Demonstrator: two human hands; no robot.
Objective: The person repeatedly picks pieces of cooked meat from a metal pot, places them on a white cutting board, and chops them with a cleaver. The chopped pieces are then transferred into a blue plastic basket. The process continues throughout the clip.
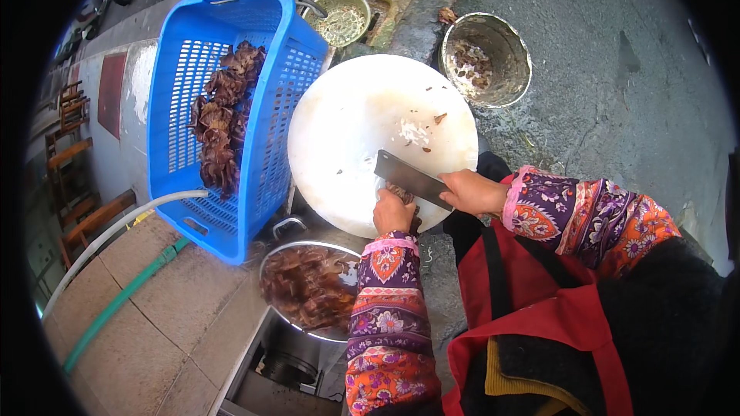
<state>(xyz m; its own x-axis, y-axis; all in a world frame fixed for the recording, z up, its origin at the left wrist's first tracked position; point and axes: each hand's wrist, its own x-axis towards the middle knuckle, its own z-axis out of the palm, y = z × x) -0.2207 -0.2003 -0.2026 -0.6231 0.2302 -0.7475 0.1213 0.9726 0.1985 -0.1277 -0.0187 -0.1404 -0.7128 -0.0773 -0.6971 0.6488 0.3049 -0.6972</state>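
Observation:
My right hand point(475, 192) grips the handle end of a cleaver point(411, 178), its broad blade slanting across the near part of a round white chopping board point(341, 121). Just below the blade, my left hand point(393, 212) holds a dark brown, frilly piece of fungus point(400, 189), which looks like wood ear, against the board. The blade hides part of that piece, so I cannot tell whether the edge touches it. Pale scraps point(414, 133) and small brown bits lie on the far right of the board.
Left of the board, a blue plastic basket point(272, 121) holds brown fungus pieces point(219, 127); a grey hose point(133, 208) ends in it. More fungus soaks in a metal pot point(309, 289) nearby. A scrap bucket point(509, 69) and a green strainer point(341, 18) stand beyond. A green hose point(121, 306) crosses the tiles.

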